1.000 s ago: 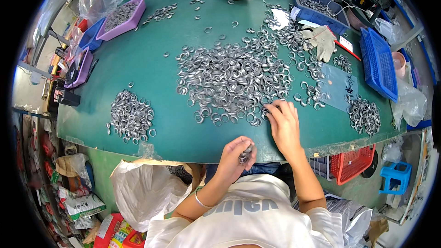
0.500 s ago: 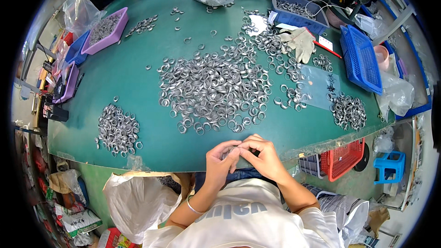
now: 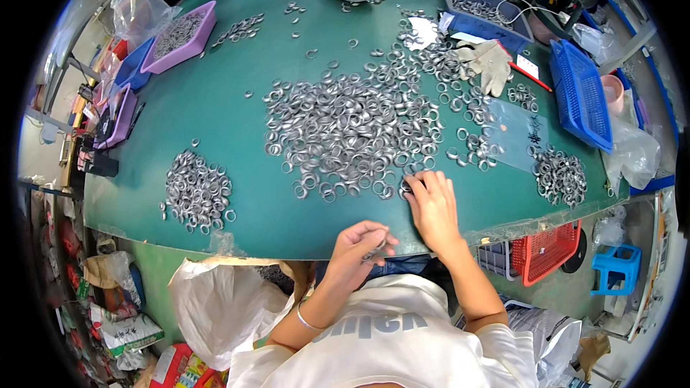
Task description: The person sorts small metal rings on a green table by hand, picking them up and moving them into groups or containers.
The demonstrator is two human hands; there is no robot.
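A large heap of grey metal rings [image 3: 352,129] is spread over the green table [image 3: 287,226]. At its near right edge my right hand [image 3: 433,212] reaches down, thumb and fingertips closed on a metal ring [image 3: 407,188]. Close to the table's front edge my left hand [image 3: 358,248] is curled around grey metal rings, partly hidden by the fingers; how many cannot be made out. To the left lies a smaller ring pile [image 3: 195,190], and another pile [image 3: 560,176] lies at the right.
A pale glove [image 3: 489,65], a red pen [image 3: 530,77] and a clear plastic bag [image 3: 514,133] lie right of the heap. Blue baskets [image 3: 581,93] stand at the right edge, a pink tray [image 3: 180,39] at the far left. An open sack [image 3: 223,309] stands below the front edge.
My hands were together at the table's front edge. The right has moved away forward to the heap's near edge; the left stays near the front edge. The whole view has shifted slightly.
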